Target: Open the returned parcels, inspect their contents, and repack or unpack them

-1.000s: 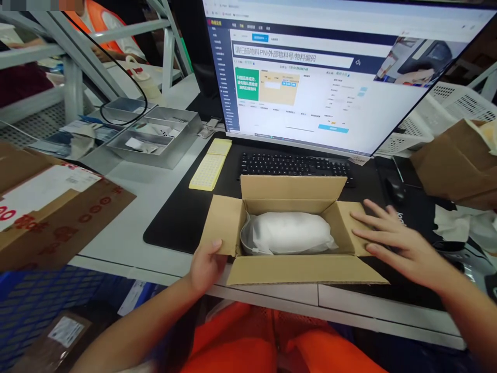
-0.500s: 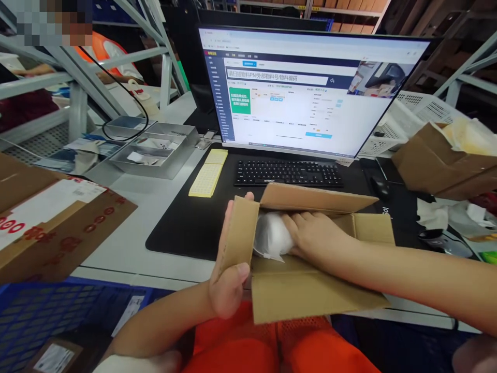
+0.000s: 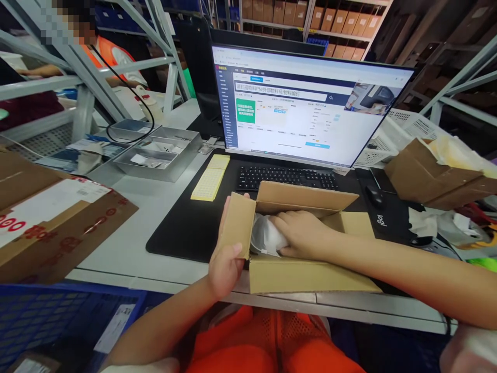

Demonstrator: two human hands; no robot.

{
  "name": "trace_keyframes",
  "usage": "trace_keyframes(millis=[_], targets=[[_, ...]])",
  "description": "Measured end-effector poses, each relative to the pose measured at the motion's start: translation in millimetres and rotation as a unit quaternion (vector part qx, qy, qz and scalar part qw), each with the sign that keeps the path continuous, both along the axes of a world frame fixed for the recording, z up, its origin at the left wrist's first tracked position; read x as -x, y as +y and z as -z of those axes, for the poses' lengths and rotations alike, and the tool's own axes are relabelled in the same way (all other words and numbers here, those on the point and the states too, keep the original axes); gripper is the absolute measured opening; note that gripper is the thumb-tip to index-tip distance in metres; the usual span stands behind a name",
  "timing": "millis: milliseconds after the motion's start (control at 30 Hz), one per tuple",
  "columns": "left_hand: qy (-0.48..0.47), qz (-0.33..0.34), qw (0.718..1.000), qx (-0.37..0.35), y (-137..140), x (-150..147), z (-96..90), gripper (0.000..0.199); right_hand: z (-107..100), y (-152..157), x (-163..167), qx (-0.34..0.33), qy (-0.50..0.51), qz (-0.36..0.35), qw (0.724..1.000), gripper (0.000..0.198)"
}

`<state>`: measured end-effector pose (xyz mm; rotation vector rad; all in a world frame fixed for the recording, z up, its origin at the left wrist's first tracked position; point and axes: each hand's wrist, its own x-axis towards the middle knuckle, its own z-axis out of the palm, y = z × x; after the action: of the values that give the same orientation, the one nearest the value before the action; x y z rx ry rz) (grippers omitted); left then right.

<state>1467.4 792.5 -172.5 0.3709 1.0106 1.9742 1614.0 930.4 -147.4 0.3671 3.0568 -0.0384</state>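
Note:
An open cardboard box [image 3: 310, 276] rests at the desk's front edge with its flaps spread. My left hand [image 3: 227, 259] grips the box's left flap, thumb on the near face and fingers behind it. Inside the box, my right hand [image 3: 298, 233] is closed around a bundle in whitish translucent plastic wrap [image 3: 266, 235] at the left end. What the wrap contains cannot be made out, and some of my right fingers are hidden by the bundle and the hand itself.
Behind the box stand a keyboard [image 3: 287, 178] and a lit monitor [image 3: 287, 114]. A yellow label sheet [image 3: 210, 177] lies left of them, a mouse [image 3: 374, 196] right. A larger taped carton [image 3: 77, 233] sits at left, above a blue crate [image 3: 70, 321]. A co-worker [image 3: 112, 57] is beyond the frame.
The box has lowered slightly and moved a little left in view. My right hand has shifted slightly left with the wrapped bundle. My left hand still holds the flap.

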Motion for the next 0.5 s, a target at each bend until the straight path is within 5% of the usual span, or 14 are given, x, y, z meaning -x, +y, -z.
trace_keyframes(millis=[333,433,500], targets=[[-0.067,-0.015,0.996,-0.051,11.4,7.5,-1.7,0.067,-23.3,3.1,-33.2,0.197,0.205,0.078,0.956,0.089],[-0.083,-0.018,0.995,-0.045,17.1,11.5,-3.8,0.067,-28.0,15.1,-48.8,0.223,0.377,0.117,0.891,0.088],[-0.091,-0.027,0.995,-0.034,25.1,18.4,-7.7,0.067,-36.2,27.3,-55.2,0.254,0.501,0.160,0.812,0.077]])
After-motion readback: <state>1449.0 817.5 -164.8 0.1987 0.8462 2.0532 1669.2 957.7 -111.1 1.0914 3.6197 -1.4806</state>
